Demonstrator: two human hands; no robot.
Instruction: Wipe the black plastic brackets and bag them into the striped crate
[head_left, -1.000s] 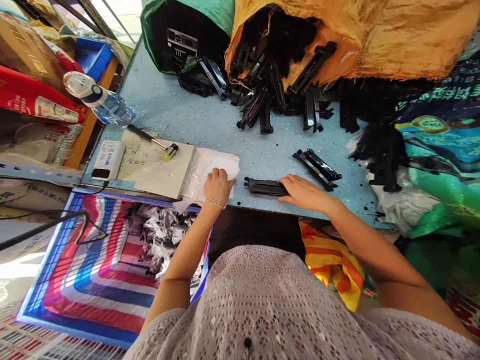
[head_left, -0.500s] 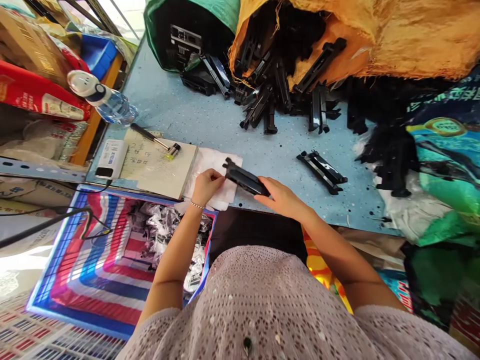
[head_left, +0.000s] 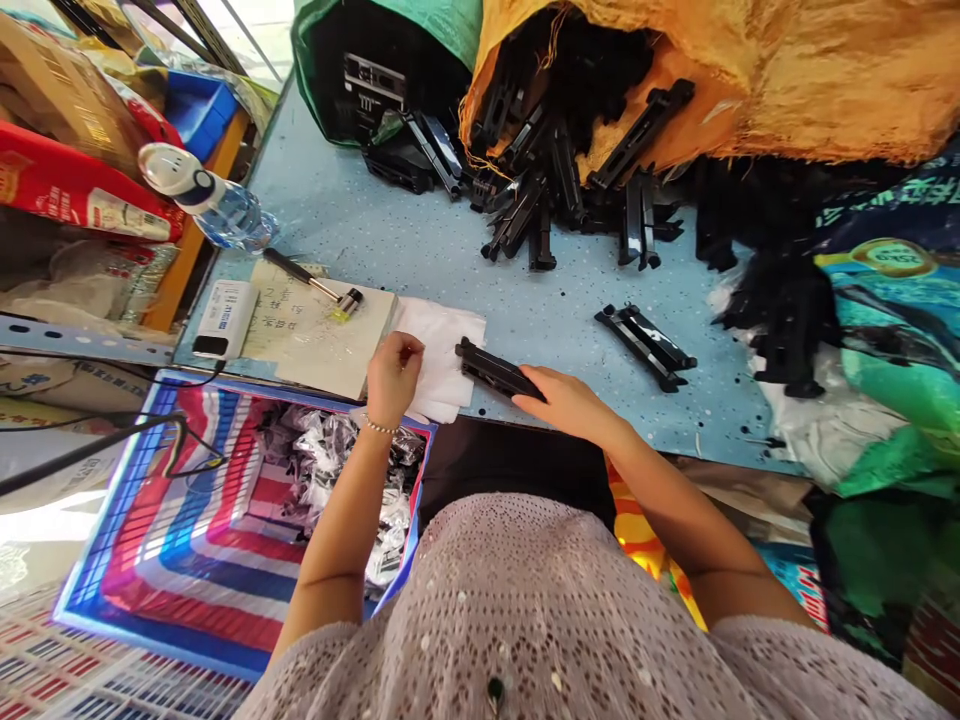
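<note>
My right hand [head_left: 566, 403] grips one end of a long black plastic part [head_left: 495, 370] over the front of the table. The part's far end points left, above the edge of a white tissue [head_left: 442, 350]. My left hand [head_left: 394, 372] is apart from the part, over the tissue's left side. Its fingers are curled and pinched together; whatever they may hold is too small to make out. Another black plastic part [head_left: 645, 345] lies on the table to the right.
Black parts spill from an orange sack [head_left: 825, 80] and a green sack [head_left: 390, 20] at the back. A notepad [head_left: 322, 345] with a screwdriver-like tool [head_left: 311, 278], a white box [head_left: 226, 318] and a water bottle [head_left: 225, 210] stand left. Below is a blue crate [head_left: 97, 570] holding small plastic bags.
My left hand has moved left, away from the black part's end. The part has tilted and dropped slightly in my right hand.
</note>
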